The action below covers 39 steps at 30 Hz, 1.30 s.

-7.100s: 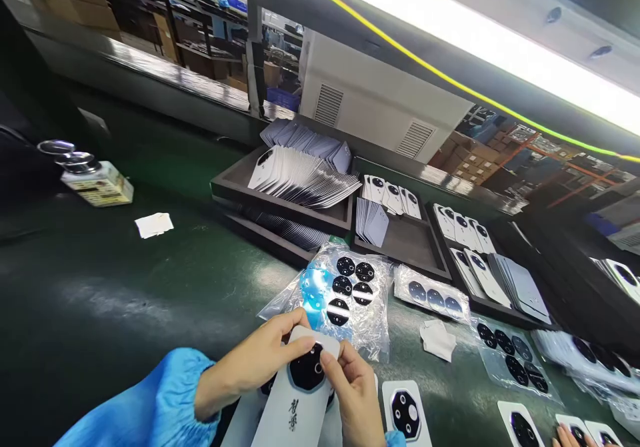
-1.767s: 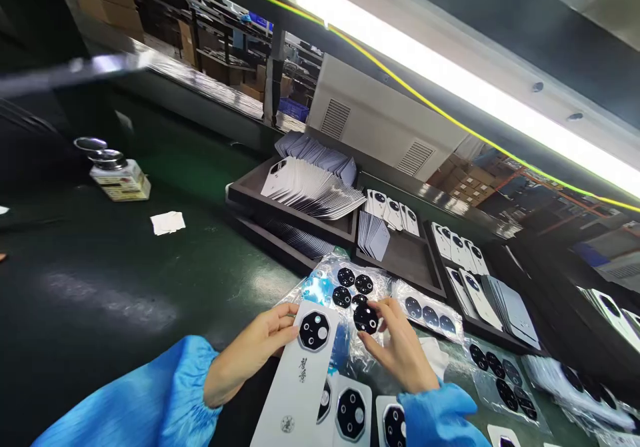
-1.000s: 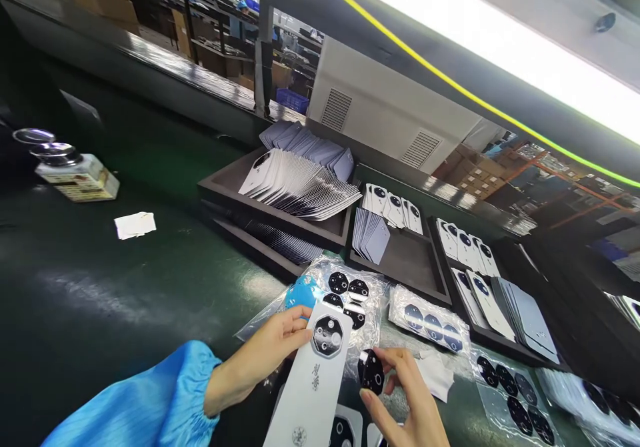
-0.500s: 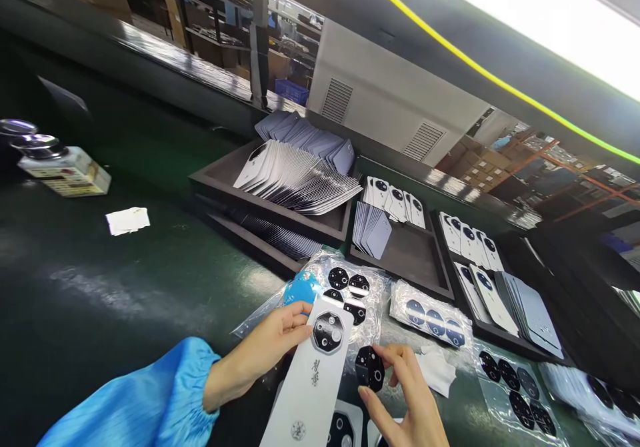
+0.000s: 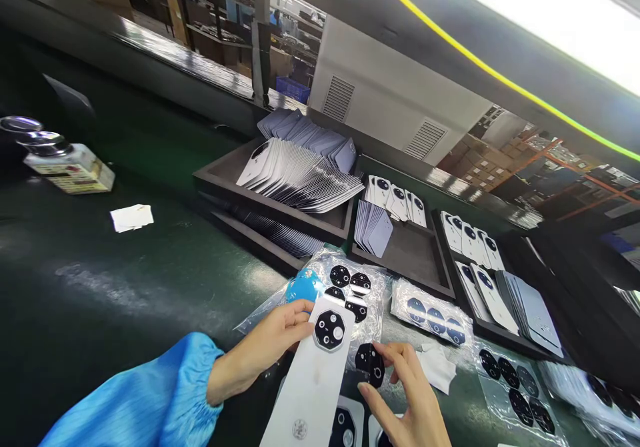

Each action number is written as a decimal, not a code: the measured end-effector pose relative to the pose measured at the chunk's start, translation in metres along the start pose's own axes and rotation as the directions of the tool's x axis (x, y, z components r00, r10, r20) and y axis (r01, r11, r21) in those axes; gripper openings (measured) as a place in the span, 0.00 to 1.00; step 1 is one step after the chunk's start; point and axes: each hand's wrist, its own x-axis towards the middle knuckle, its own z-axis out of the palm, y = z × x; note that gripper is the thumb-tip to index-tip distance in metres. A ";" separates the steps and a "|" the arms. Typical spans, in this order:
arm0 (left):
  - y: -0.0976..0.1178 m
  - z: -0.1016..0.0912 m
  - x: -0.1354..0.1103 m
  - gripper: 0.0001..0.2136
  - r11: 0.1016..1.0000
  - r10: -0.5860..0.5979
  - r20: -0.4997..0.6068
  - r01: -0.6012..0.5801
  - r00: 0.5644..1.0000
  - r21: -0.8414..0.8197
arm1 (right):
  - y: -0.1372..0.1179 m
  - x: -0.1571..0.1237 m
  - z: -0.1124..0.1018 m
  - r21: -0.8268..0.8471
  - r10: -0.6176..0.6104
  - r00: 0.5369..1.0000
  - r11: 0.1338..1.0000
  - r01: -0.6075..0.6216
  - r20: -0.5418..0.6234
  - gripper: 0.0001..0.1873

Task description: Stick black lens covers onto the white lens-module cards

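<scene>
My left hand (image 5: 273, 340): white panel (image 5: 309, 383), edge-pinched. My right hand (image 5: 417, 400): black disc (image 5: 368, 363), rim-held, perhaps sparing its face. Plastic bag (image 5: 374, 319) just beyond.

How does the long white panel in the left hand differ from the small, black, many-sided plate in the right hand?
Size: the long white panel is much longer than the small, black, many-sided plate.
Colour: the panel is mostly white, with one black octagon; the plate is black.
Shape: the panel is elongated; the plate is compact.
Both look flat and show round markings on black.
</scene>
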 end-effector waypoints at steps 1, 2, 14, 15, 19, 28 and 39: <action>0.000 0.000 0.000 0.17 1.000 0.002 0.000 -0.002 1.000 0.000 | 0.000 0.000 0.000 -0.007 -0.003 1.000 1.000 0.003 -0.001 0.17; 0.000 0.000 0.000 0.17 1.000 0.001 0.002 -0.001 1.000 -0.002 | 0.001 0.000 0.000 -0.014 -0.007 1.000 1.000 0.007 -0.003 0.17; -0.004 -0.004 -0.001 0.19 0.999 0.018 0.026 -0.019 1.000 0.029 | -0.001 0.000 0.002 -0.097 -0.050 0.998 0.994 0.046 -0.036 0.20; -0.004 -0.004 -0.001 0.19 0.999 0.017 0.024 -0.018 1.000 0.031 | -0.001 0.000 0.002 -0.098 -0.051 0.998 0.994 0.047 -0.036 0.20; -0.005 -0.005 -0.002 0.18 1.000 0.014 0.031 -0.014 0.999 0.005 | 0.000 0.002 0.001 -0.102 -0.049 0.998 0.994 0.045 -0.035 0.19; -0.004 -0.003 -0.003 0.17 1.000 0.001 0.023 -0.001 1.000 -0.019 | -0.004 0.006 -0.005 -0.088 -0.011 0.999 0.996 0.008 -0.030 0.17; -0.006 -0.005 -0.005 0.21 1.000 0.017 0.024 -0.018 1.000 0.016 | -0.002 0.008 -0.001 -0.050 -0.012 1.000 0.999 0.011 -0.022 0.18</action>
